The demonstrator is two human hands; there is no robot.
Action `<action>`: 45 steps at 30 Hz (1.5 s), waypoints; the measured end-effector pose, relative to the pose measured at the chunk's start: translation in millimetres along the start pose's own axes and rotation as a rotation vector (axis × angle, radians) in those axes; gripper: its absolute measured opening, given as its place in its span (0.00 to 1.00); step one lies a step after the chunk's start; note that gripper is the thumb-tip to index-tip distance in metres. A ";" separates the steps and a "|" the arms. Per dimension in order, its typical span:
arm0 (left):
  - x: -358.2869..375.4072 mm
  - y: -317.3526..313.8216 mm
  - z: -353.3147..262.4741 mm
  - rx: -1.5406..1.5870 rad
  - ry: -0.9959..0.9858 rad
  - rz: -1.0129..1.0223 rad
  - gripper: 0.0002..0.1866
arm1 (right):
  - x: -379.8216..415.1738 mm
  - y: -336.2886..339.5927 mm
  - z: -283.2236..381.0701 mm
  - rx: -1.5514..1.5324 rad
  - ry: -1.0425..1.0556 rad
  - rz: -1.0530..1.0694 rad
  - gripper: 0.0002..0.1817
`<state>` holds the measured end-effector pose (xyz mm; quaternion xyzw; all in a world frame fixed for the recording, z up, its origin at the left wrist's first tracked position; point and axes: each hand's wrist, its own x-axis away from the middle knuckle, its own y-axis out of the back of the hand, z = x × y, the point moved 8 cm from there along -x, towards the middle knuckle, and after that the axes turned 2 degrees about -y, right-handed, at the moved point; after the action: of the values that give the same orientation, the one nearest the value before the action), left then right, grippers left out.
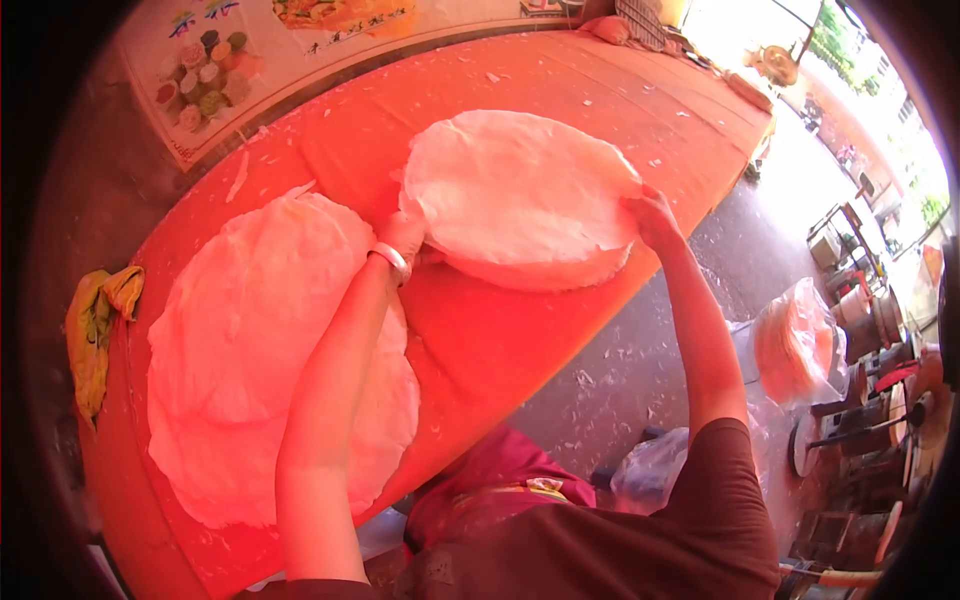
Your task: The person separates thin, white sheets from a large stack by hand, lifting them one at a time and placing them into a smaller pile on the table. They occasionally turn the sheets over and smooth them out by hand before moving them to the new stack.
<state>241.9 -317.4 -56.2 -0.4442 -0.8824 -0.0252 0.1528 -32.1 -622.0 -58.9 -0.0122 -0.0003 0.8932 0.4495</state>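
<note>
A thick stack of thin, round flatbreads (pixel 525 190) lies on the red-covered table, between my two hands. My left hand (pixel 405 235), with a pale bangle (pixel 391 258) at the wrist, is closed on the stack's left edge. At the opposite edge, my right hand (pixel 648 212) grips with its thumb on top and its other fingers mostly hidden. Beside my left forearm, a second, wider pile of flatbreads (pixel 240 340) spreads over the table with uneven edges; the forearm hides part of it.
The red table cover (pixel 480 350) carries small white scraps. A yellow cloth (pixel 95 335) hangs at its left edge. Right of the table, a clear plastic bag of round sheets (pixel 795 345) stands near several pots and stools. Another plastic bag (pixel 650 470) sits lower down.
</note>
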 end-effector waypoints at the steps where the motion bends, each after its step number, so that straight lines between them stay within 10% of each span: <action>1: -0.5 6.8 -2.5 -0.119 -0.007 -0.061 0.20 | -4.9 -2.5 0.3 0.002 0.023 0.001 0.24; 4: 12.0 12.5 -21.7 -0.541 -0.207 -0.290 0.27 | 10.3 -4.5 20.0 0.245 0.021 -0.222 0.31; 9: 46.3 -46.3 -52.1 -1.435 -0.815 -0.416 0.36 | 58.5 -80.0 102.5 1.196 0.592 -0.342 0.36; 14: 18.0 -64.8 -4.1 -1.471 -0.465 0.070 0.37 | 79.9 -149.2 25.3 1.507 0.258 0.316 0.35; 18: 35.2 -55.7 -20.4 -1.302 -0.483 0.120 0.37 | 78.8 -147.8 15.0 1.544 0.284 0.206 0.32; 25: 132.5 93.3 -48.0 -1.223 -0.545 -0.162 0.33 | 77.8 -149.6 14.3 1.527 0.294 0.214 0.31; 30: 219.8 242.3 -13.1 -1.819 -0.662 -0.934 0.22 | 77.2 -147.9 13.9 1.522 0.269 0.218 0.30; 33: 244.2 296.6 1.3 -1.590 -0.324 -0.752 0.23 | 79.0 -149.8 15.7 1.496 0.259 0.212 0.30; 36: 232.3 288.2 14.3 -2.183 -0.208 -0.363 0.21 | 80.3 -149.0 16.4 1.477 0.259 0.211 0.30; 39: 238.5 290.8 -8.3 -1.636 -0.330 -0.547 0.18 | 76.7 -147.6 12.6 1.463 0.269 0.210 0.30; 42: 226.2 283.6 -15.4 -1.714 -0.207 -0.368 0.15 | 74.4 -145.0 9.6 1.458 0.284 0.208 0.30; 45: 225.0 335.1 -51.4 -1.801 -0.357 -0.689 0.12 | 75.3 -145.7 10.2 1.483 0.294 0.213 0.30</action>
<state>394.2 50.4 28.0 -0.1102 -0.6245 -0.6648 -0.3948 39.8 -474.7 -48.6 0.1740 0.6604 0.6875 0.2468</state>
